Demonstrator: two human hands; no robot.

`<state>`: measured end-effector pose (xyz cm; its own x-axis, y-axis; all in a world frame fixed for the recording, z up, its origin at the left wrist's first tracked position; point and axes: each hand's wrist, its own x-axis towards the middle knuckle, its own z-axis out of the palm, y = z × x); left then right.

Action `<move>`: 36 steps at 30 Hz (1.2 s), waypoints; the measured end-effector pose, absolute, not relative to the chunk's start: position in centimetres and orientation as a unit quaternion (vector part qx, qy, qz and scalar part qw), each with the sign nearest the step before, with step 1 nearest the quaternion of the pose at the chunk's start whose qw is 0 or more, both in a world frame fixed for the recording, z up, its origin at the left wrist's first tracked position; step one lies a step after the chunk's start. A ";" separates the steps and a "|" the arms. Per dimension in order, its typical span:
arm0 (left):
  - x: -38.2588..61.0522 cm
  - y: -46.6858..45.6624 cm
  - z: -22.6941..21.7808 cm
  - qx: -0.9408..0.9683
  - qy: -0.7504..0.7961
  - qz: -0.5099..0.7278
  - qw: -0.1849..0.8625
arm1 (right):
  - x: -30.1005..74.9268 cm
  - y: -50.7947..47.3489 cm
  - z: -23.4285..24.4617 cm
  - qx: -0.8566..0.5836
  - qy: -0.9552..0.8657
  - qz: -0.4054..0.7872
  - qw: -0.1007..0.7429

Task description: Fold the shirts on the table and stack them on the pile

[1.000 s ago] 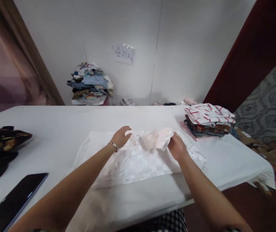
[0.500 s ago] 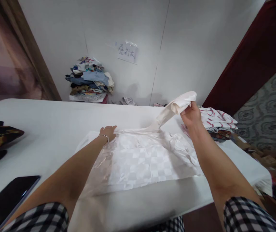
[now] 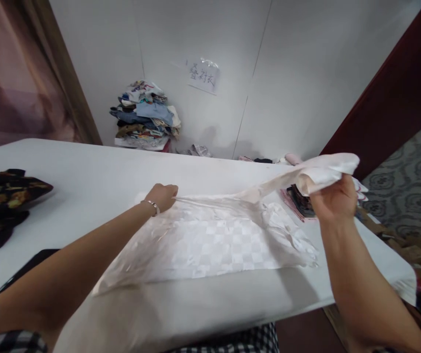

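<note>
A white shirt [image 3: 221, 245] with a tone-on-tone checked weave is spread across the table in front of me. At its far left edge, my left hand [image 3: 164, 196], with a bracelet at the wrist, pinches the cloth, and a tight crease runs rightward from the fingers. My right hand [image 3: 335, 198] grips a long sleeve-like part [image 3: 319, 171] of the same shirt and holds it up off the table to the right. Its end drapes over the fingers and partly hides them. Crumpled cloth lies at the shirt's right side.
Folded clothes [image 3: 299, 203] lie behind my right hand, partly covered. A tall clothes pile [image 3: 146, 117] stands against the wall beyond the white table [image 3: 96, 166]. Dark patterned clothing [image 3: 12, 196] is at the left, and a phone [image 3: 22, 272] is half hidden under my left forearm.
My right hand has moved right, drawing the sleeve-like part out longer and lower. My left hand has closed on the shirt's edge, where its fingers lay stretched out before.
</note>
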<state>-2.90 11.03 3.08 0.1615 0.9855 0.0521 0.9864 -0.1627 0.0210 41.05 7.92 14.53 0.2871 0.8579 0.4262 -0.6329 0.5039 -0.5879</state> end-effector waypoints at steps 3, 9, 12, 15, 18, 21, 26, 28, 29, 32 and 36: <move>-2.1 8.0 3.1 -0.786 -0.617 -0.037 0.020 | 42.1 4.3 13.5 -0.186 -0.366 0.434 0.802; -0.8 2.6 0.7 -0.832 -0.552 -0.033 0.041 | 44.0 -2.3 10.1 -0.315 -0.306 0.361 0.823; -0.8 1.4 -0.2 -0.826 -0.560 -0.057 0.009 | 44.7 -4.3 8.4 -0.378 -0.289 0.353 0.806; -1.1 1.2 -0.4 -0.808 -0.585 -0.067 0.012 | 45.1 -5.7 7.6 -0.404 -0.279 0.321 0.810; -1.2 1.1 -0.5 -0.788 -0.610 -0.069 0.044 | 45.1 -6.9 7.6 -0.404 -0.282 0.308 0.814; -1.1 0.8 -0.7 -0.795 -0.603 -0.062 0.032 | 44.6 -8.1 7.9 -0.388 -0.311 0.306 0.812; -0.9 0.1 -1.0 -0.785 -0.616 -0.058 0.021 | 44.0 -9.4 8.0 -0.384 -0.349 0.259 0.815; -1.1 -0.1 -1.0 -0.778 -0.625 -0.065 0.007 | 44.0 -9.9 7.6 -0.404 -0.339 0.251 0.812; -1.2 -0.2 -1.0 -0.777 -0.625 -0.069 0.000 | 44.1 -10.2 7.4 -0.412 -0.334 0.246 0.811; -1.8 -0.3 -1.3 -0.782 -0.618 -0.077 -0.025 | 44.4 -10.9 6.4 -0.415 -0.356 0.229 0.806; -2.5 -0.3 -1.4 -0.771 -0.622 -0.109 -0.082 | 44.0 -10.4 6.3 -0.416 -0.405 0.251 0.775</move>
<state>-2.53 -0.31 -1.42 0.2026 0.9770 0.0666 0.9414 -0.2131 0.2615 43.95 -10.40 6.31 0.5451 0.7260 0.4193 -0.0520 0.5285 -0.8473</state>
